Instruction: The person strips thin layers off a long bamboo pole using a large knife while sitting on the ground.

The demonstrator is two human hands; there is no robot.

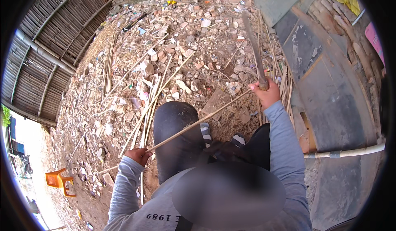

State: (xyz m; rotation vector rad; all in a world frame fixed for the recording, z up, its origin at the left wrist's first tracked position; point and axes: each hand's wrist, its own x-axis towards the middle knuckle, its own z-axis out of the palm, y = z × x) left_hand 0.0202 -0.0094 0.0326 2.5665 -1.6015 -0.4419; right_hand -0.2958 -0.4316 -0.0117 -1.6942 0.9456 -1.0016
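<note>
A long, thin bamboo strip (198, 122) slants across in front of my knees. My left hand (139, 155) is closed around it near its lower end, and a short tail sticks out to the left. My right hand (269, 92) grips the handle of a long-bladed knife (254, 45), its blade pointing up and away. The strip's far end meets the thumb of that hand; whether the thumb presses on it I cannot tell. Beside my left knee, several loose bamboo strips (151, 104) lie in a bundle on the ground.
Stones and broken brick (194, 37) cover the ground. More strips (109, 62) lie at the left, near a slatted bamboo wall (53, 29). Dark sheets (330, 95) lean along the right, with a pale pole (350, 152) by them. An orange plastic chair (60, 180) stands at lower left.
</note>
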